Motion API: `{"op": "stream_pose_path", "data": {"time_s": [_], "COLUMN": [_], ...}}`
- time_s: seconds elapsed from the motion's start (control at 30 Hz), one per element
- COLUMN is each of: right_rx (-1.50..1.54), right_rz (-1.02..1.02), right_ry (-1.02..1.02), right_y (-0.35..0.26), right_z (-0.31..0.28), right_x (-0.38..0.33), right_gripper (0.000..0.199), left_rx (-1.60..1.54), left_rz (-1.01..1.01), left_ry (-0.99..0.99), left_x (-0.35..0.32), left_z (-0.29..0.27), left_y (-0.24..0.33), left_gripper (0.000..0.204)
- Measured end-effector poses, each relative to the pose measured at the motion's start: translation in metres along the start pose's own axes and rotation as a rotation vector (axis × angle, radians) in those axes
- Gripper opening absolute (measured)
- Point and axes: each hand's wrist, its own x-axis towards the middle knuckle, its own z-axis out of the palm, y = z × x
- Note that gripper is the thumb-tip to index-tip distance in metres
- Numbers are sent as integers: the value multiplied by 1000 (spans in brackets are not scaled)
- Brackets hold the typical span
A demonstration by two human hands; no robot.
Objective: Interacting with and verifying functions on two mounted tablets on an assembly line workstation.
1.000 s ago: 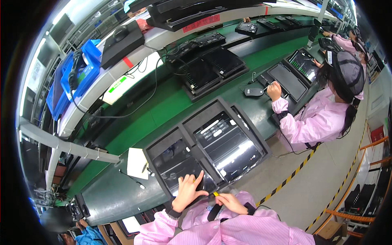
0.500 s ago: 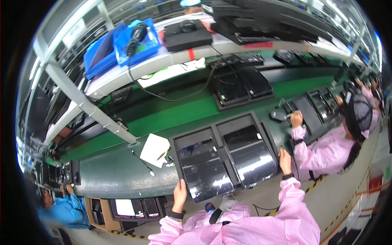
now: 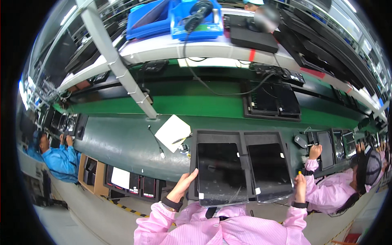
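Note:
A black foam tray (image 3: 243,143) extends over the workbench's near edge in front of me. In its two recesses lie two dark flat screen panels, the left panel (image 3: 220,173) and the right panel (image 3: 269,169), each with small white tabs. My left hand (image 3: 183,187) is closed on the tray's left edge, fingers partly hidden under it. At the right edge, my right hand (image 3: 300,187) is closed around a small yellow-tipped thing (image 3: 299,173); most of it is hidden in the fingers. Whether this hand also grips the tray, I cannot tell.
Left of the tray are a paper sheet (image 3: 172,132), a pen (image 3: 181,139) and a short cable (image 3: 156,143). A mouse (image 3: 300,141) and a co-worker's hand (image 3: 315,152) are at right. Another tray (image 3: 271,117) sits farther back, below a shelf (image 3: 151,51).
The view has turned, so the bench and shelf sit differently in the picture. The bright reflections on the panels have faded. Both hands stay at the tray's sides.

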Motion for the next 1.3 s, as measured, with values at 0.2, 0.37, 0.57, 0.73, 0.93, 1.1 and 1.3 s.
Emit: {"op": "stream_pose_path", "data": {"time_s": [0.2,0.37,0.57,0.73,0.93,1.1,1.3], "right_rx": [261,446,438,433,388,45,-277], "right_rz": [54,30,81,117,36,-115,-135], "right_ry": [-110,-219,-421,-829,-929,-1189,-938], "right_y": [-105,-142,-124,-94,-100,-119,-137], "right_z": [39,156,375,589,671,565,429], "right_x": [-41,-87,-122,-173,-237,-273,-281], "right_gripper": [19,12,15,20,33,40,31], "left_rx": [-420,-454,-752,-739,-569,-99,1012], "left_rz": [-294,-241,42,419,414,-283,708], "left_ry": [-19,224,495,762,1073,1110,1175], "left_x": [-40,-104,-186,-241,-182,-103,12], "left_z": [-51,-149,-293,-394,-538,-641,-498], "left_y": [69,71,-3,-64,-127,-107,-5], "left_gripper": [33,20,23,44,60,60,44]}}
